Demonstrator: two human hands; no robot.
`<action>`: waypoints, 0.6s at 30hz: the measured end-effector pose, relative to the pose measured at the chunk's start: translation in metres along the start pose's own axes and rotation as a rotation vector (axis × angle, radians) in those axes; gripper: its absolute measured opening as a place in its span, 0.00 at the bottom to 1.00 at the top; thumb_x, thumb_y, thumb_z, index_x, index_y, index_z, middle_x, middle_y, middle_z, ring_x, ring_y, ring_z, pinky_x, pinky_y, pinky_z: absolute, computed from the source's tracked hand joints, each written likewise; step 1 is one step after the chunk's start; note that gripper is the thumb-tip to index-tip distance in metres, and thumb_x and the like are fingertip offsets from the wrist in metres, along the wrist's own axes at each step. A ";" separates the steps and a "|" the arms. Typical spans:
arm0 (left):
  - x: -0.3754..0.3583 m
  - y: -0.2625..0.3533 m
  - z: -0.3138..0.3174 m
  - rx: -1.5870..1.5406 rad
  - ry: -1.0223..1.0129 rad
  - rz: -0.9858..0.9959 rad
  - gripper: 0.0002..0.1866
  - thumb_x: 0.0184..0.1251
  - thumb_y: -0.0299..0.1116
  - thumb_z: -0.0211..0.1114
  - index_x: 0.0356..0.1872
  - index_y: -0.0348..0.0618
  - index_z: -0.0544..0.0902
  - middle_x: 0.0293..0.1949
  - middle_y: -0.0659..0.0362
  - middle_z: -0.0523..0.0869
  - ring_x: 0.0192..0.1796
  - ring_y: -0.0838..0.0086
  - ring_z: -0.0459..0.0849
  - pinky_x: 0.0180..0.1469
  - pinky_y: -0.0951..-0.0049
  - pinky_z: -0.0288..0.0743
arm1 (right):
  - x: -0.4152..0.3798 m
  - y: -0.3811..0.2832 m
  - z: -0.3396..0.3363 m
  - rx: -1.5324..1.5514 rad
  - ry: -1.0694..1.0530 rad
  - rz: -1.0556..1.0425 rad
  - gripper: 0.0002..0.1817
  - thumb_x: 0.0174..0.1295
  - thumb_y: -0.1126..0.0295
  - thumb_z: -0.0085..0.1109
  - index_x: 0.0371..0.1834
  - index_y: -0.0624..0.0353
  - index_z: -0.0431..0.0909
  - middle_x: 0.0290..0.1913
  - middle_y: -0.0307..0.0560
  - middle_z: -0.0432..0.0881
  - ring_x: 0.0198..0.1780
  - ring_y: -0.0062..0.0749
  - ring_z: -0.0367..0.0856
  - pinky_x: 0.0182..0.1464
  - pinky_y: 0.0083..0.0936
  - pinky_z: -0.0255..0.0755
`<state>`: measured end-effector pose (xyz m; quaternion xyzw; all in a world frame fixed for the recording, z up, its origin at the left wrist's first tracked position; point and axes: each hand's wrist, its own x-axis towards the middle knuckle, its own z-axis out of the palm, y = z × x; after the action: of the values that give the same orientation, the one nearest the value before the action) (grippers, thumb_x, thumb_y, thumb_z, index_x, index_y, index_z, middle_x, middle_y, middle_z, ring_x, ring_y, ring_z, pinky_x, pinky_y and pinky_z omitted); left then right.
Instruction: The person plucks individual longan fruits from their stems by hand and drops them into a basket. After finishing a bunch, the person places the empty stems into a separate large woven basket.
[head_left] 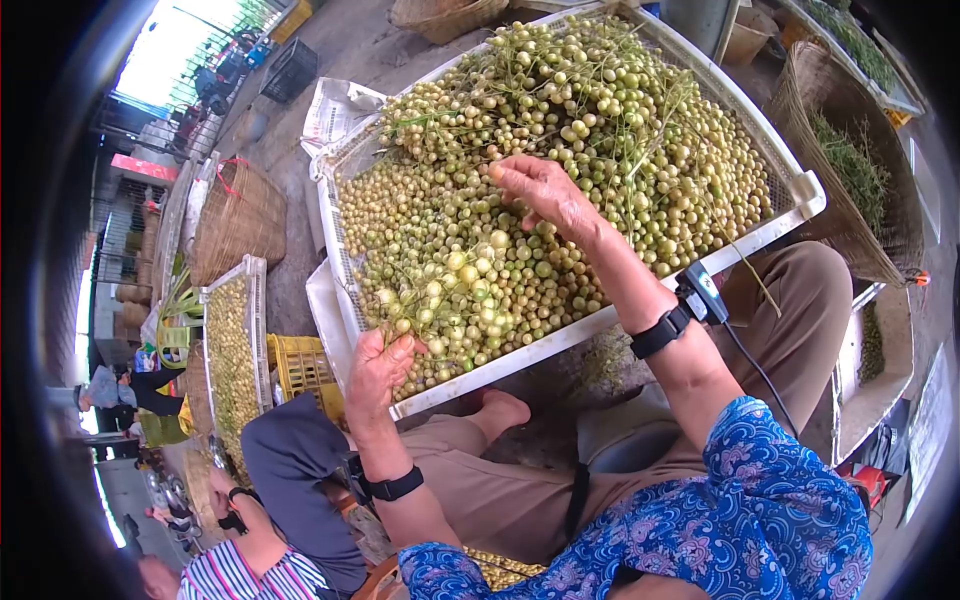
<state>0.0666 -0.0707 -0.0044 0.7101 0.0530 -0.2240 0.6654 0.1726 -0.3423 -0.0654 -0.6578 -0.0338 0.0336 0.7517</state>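
A large white mesh tray lies tilted across my knees, heaped with small round yellow-green fruits. Many are loose; others still hang on thin green stems, mostly toward the far and right parts. At the tray's near left corner, my left hand is closed on a bunch of paler fruits by its stems, which the fingers partly hide. Over the middle of the heap hovers my right hand, its fingers apart and loosely bent, with nothing visible in them.
Left of me stand another fruit-filled tray, a yellow crate and a wicker basket. A co-worker in a striped shirt sits at lower left. On the right, a tall woven basket holds green stems.
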 end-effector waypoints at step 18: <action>0.009 -0.001 0.007 -0.141 0.025 0.028 0.04 0.58 0.31 0.57 0.28 0.43 0.73 0.14 0.69 0.67 0.13 0.88 0.59 0.13 0.87 0.49 | -0.034 0.012 0.018 0.758 -0.510 0.278 0.21 0.55 0.55 0.53 0.49 0.53 0.71 0.42 0.35 0.73 0.29 0.16 0.73 0.22 0.13 0.68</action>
<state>0.0727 -0.0795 -0.0093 0.6650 0.0672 -0.2016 0.7159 0.1371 -0.3266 -0.0755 -0.3063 -0.1144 0.3040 0.8948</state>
